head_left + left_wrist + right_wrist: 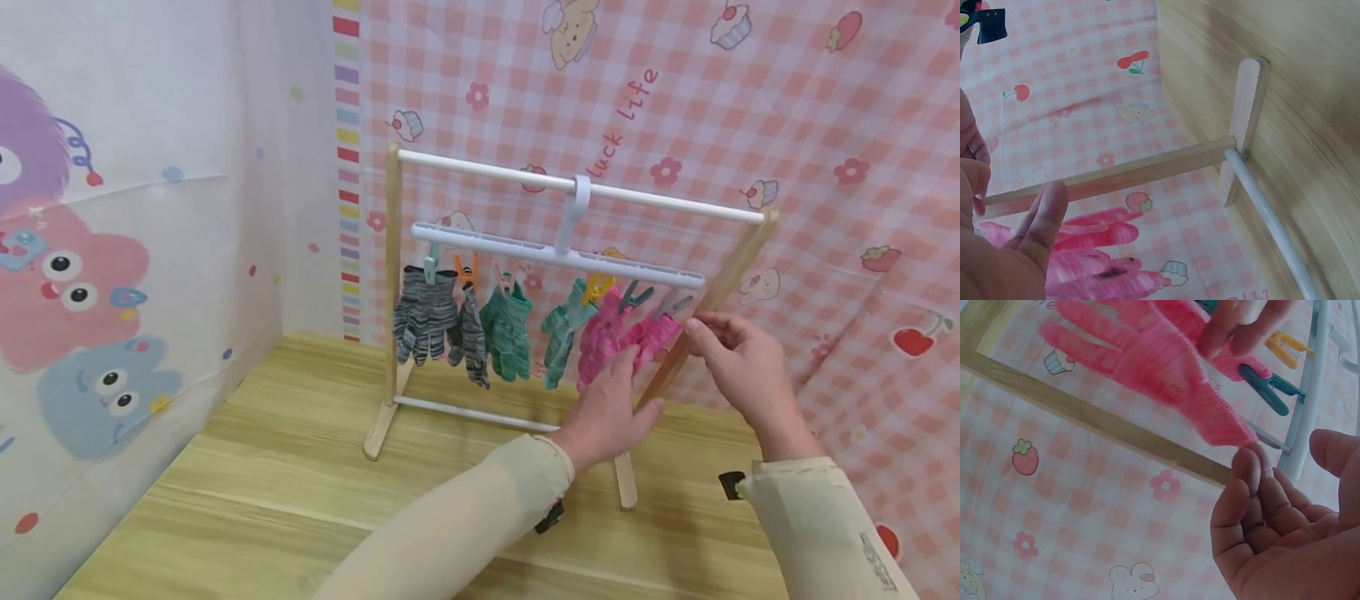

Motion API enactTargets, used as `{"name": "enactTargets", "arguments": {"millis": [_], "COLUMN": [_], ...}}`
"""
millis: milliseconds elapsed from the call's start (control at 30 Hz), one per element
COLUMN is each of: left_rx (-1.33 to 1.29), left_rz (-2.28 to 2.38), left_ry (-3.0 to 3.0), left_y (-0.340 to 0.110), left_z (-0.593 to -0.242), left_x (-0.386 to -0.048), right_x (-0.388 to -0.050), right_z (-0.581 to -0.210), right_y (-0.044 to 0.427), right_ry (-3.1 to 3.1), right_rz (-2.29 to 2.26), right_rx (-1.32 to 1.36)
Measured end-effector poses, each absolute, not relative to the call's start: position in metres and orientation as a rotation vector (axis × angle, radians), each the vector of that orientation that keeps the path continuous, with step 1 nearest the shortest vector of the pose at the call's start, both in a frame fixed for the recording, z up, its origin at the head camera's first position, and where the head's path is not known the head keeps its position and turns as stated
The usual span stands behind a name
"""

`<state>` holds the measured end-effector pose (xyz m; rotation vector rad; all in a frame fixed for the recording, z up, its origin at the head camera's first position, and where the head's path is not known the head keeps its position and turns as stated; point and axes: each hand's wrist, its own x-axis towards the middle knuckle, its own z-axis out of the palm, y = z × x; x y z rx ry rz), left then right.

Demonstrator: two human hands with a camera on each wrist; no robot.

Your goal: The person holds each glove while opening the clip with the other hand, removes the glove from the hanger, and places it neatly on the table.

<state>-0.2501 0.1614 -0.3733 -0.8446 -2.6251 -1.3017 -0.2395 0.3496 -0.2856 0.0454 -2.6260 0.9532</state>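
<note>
Two pink gloves hang at the right end of the white hanger [487, 242], the outer one [654, 333] from a grey clip [672, 307] and the other [600, 337] from a dark teal clip [1263, 389]. My left hand [609, 408] has its fingers extended in front of them; whether they touch fabric is unclear. In the right wrist view, fingertips of my right hand [1279, 531] touch the cuff corner of the outer pink glove [1166, 369], the thumb standing apart. The left wrist view shows my left hand [1007, 244] beside pink fingers of the gloves [1097, 269].
Grey striped gloves [426, 312] and green gloves [507, 329] hang farther left from coloured clips. The hanger hooks over the white top rod [487, 169] of a wooden-framed rack [392, 275] on the wood-grain table [262, 483]. Patterned cloths [480, 50] stand behind and left.
</note>
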Motion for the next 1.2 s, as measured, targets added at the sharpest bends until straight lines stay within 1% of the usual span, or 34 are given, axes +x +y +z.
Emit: {"name": "enactTargets", "arguments": {"millis": [200,533,733,933,1067,1200], "left_rx": [-0.766,-0.771,-0.818,-0.81,-0.789,-0.755], "left_rz": [-1.422,-1.427,-1.421,-1.4,-1.41,-1.415], "left_ry": [-2.65,-2.657,-2.651,-2.655,-2.65,-2.655], "left_y": [0.165,0.167,0.165,0.165,0.165,0.165], "left_z": [-0.37,-0.37,-0.37,-0.373,-0.375,-0.375], "left_x": [-0.25,-0.25,-0.252,-0.254,-0.254,-0.254], "right_x": [-0.245,-0.256,-0.27,-0.285,-0.29,-0.288], "right_z": [-0.278,-0.259,-0.24,-0.223,-0.219,-0.221], "right_y": [0.34,0.33,0.322,0.314,0.312,0.311], "right_ry": [-2.633,-2.643,-2.687,-2.879,-2.976,-3.017], "right_rz": [0.921,0.88,0.725,0.523,0.43,0.4], "right_rx": [0.076,0.113,0.152,0.139,0.13,0.126]}}
